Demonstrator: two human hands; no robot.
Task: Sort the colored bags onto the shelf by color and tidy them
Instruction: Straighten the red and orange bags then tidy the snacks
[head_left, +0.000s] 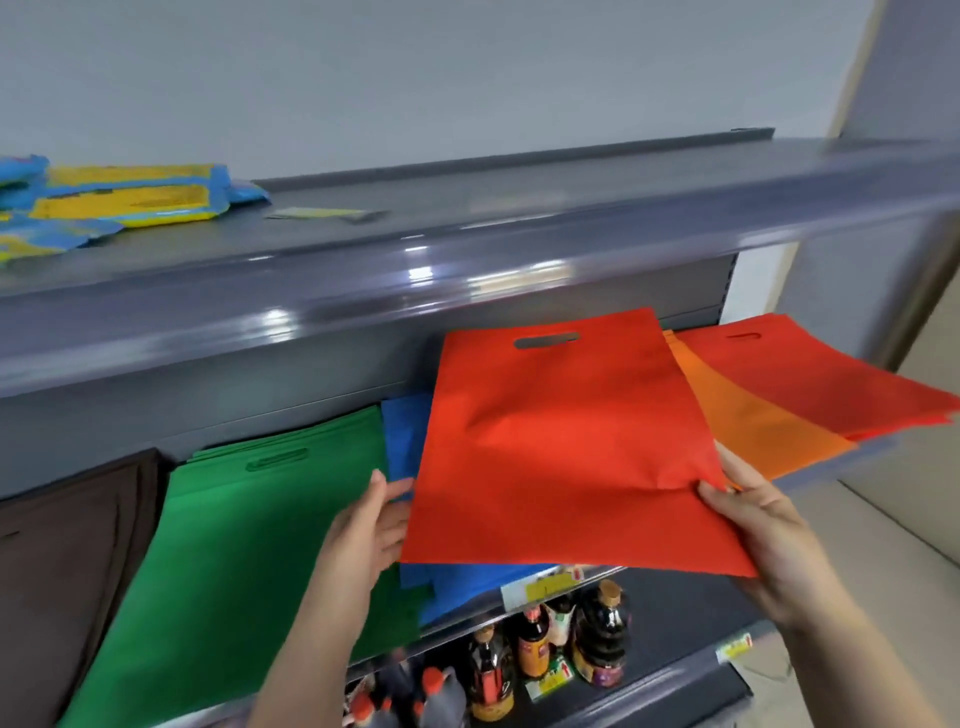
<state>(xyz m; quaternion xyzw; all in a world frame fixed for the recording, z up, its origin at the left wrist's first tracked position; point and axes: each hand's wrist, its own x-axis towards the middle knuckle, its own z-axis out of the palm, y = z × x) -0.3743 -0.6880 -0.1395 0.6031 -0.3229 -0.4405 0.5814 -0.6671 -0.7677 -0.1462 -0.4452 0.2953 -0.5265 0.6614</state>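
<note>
Your right hand (763, 540) pinches the near right corner of the red bag (561, 447), thumb on top and fingers curled under, while your left hand (371, 525) lies spread and fairly straight against its left edge, steadying rather than gripping. The bag hangs flat in the air in front of the shelf (852, 457), over the blue pile (410, 431) and just left of the orange pile (748, 426); the red pile (810, 374) sits at the shelf's right end, beyond the orange. That is probably where this one belongs, so carry it right, past the orange, keeping it level so it does not fold. Set its handle slot toward the back like the others, square its edges to the pile, then press it flat. Watch the front edge there: the red pile already juts out over the shelf's right corner and could slide. The green pile (249, 551) and brown pile (72, 561) further left need no touch.
</note>
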